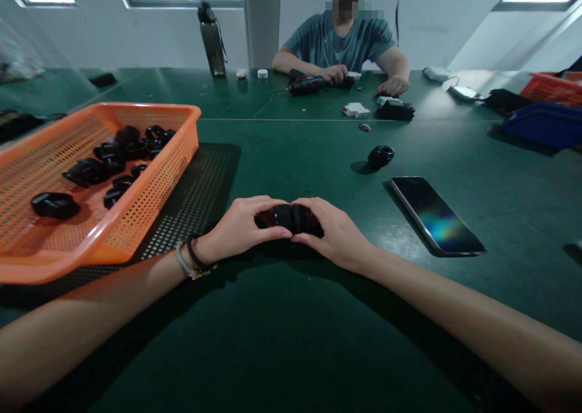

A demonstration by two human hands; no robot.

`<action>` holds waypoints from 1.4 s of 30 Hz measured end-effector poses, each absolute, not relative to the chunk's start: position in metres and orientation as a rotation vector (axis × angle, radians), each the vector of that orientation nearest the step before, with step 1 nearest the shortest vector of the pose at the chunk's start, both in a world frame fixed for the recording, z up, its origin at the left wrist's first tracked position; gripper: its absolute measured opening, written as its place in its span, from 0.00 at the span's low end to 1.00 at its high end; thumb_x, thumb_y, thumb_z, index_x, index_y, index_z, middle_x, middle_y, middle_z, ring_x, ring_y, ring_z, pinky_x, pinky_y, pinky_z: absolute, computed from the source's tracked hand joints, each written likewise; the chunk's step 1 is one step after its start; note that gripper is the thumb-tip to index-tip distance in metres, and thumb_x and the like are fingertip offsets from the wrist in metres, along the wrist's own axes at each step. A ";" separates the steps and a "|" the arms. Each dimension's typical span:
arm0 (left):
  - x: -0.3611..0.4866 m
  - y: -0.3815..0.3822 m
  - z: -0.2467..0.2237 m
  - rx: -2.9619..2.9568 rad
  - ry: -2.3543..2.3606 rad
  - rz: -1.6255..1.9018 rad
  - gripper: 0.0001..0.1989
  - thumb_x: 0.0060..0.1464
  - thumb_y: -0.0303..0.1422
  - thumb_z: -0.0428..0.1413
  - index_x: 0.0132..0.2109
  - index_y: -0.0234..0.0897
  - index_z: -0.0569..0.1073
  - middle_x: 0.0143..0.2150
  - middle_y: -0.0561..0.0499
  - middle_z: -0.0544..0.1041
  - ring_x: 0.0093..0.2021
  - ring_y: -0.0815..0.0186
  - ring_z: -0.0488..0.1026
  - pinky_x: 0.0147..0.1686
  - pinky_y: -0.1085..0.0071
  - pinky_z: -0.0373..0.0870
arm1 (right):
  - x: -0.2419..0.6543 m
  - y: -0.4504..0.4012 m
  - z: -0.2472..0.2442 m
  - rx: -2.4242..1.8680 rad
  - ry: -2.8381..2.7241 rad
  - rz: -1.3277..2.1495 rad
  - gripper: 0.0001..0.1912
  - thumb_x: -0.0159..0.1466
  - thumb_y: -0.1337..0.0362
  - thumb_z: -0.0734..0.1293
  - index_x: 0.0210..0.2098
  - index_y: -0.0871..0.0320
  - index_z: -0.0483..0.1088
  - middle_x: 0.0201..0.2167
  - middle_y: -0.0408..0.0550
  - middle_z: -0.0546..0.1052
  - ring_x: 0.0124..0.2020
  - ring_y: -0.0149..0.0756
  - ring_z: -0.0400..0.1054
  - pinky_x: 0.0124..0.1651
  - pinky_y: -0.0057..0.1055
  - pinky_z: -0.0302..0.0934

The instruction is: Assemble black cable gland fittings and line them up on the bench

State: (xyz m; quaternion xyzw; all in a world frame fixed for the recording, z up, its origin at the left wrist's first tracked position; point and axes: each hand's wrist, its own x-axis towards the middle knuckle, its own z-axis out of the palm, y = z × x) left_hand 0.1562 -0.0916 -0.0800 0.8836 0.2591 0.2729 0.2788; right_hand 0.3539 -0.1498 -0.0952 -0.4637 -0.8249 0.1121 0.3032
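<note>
Both hands meet over the green table around one black cable gland (pixel 293 219), a short ribbed plastic fitting lying sideways. My left hand (pixel 248 222) is closed on its left end, thumb below and fingers above. My right hand (pixel 334 228) grips the right end in the same way. The fingers partly cover the fitting. Beyond my right hand, another black cable gland (pixel 381 156) rests on the table. To the left stands an orange perforated basket (pixel 154 201) holding several similar black parts (pixel 86 171).
A phone (pixel 436 216) lies right of my hands. Across the green table (pixel 291 328) sits a person (pixel 341 43) with a power drill (pixel 305 85) and small black and white parts nearby. A bottle (pixel 212 43) stands at the back; a blue bin (pixel 545 125) is far right.
</note>
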 end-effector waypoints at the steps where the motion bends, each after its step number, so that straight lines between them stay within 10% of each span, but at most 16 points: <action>1: 0.156 -0.092 -0.080 2.379 0.695 0.730 0.18 0.49 0.39 0.61 0.45 0.32 0.76 0.36 0.49 0.78 0.34 0.66 0.73 0.34 0.74 0.68 | 0.354 -0.150 -0.096 -1.213 -2.189 0.268 0.19 0.63 0.55 0.63 0.48 0.60 0.62 0.41 0.55 0.75 0.41 0.43 0.70 0.40 0.42 0.67; 42: 0.153 -0.098 -0.083 2.721 0.583 0.835 0.27 0.55 0.51 0.50 0.46 0.29 0.72 0.38 0.43 0.77 0.38 0.64 0.75 0.40 0.71 0.73 | 0.352 -0.154 -0.095 -1.154 -2.200 0.196 0.27 0.65 0.46 0.55 0.45 0.64 0.66 0.35 0.57 0.76 0.34 0.41 0.71 0.35 0.38 0.67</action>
